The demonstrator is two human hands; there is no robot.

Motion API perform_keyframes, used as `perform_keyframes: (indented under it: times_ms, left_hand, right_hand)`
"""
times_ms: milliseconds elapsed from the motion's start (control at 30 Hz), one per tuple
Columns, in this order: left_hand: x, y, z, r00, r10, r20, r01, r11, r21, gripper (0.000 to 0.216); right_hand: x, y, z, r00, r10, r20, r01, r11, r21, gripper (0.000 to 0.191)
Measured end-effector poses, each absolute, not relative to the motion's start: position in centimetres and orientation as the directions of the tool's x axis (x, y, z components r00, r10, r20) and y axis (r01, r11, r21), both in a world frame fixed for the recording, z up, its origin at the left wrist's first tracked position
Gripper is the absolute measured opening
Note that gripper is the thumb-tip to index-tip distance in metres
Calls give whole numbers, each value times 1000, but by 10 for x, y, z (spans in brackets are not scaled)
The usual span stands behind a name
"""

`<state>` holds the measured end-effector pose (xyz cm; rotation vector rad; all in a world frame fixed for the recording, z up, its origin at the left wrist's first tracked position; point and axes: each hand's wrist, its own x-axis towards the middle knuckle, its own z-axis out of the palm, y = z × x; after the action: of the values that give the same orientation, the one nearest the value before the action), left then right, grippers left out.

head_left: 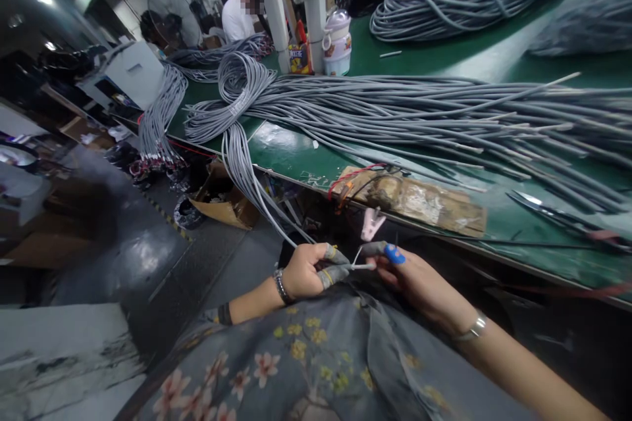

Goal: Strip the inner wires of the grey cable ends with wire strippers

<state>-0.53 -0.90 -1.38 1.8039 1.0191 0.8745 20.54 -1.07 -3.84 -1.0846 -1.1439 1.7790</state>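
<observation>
My left hand point(309, 271), with grey covers on its thumb and finger, is closed in a pinch on the end of a grey cable point(274, 231). That cable hangs down from the bench to the hand. From between the fingertips a thin white end point(356, 266) sticks out, with a loose strand angled upward. My right hand point(402, 273) pinches this white end from the other side; it wears a dark finger cover and a blue wrap. The two hands are close together just above my lap. What else the right fingertips touch is hidden.
Grey cable bundles point(355, 102) lie along the green bench point(289, 154). A wooden board point(424, 204) with wires, a pink clip point(371, 223) and scissors point(557, 214) are at its near edge. A cardboard box point(224, 200) sits below. Farther back is another person point(238, 16).
</observation>
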Motion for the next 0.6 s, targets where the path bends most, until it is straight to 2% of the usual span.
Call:
perform_keyframes:
  times_ms: [100, 200, 367, 467, 600]
  left_hand:
    - [-5, -11, -17, 420, 887, 194, 327, -347, 879, 36]
    - [-6, -12, -19, 398, 892, 213, 352, -363, 863, 35]
    - [-10, -10, -15, 462, 871, 164, 391, -367, 844, 32]
    - [-14, -8, -8, 481, 876, 16, 416, -244, 876, 31]
    - [-16, -5, -2, 473, 871, -132, 414, -88, 906, 31]
  right_hand:
    - [215, -17, -31, -384, 904, -188, 115, -155, -981, 64]
    - [226, -19, -21, -390, 919, -51, 365, 104, -925, 68]
    - [236, -23, -10, -369, 916, 157, 684, 382, -621, 55]
    - [233, -28, -7, -400, 872, 283, 754, 489, -438, 45]
    - [224, -32, -2, -440, 794, 419, 767, 575, -285, 37]
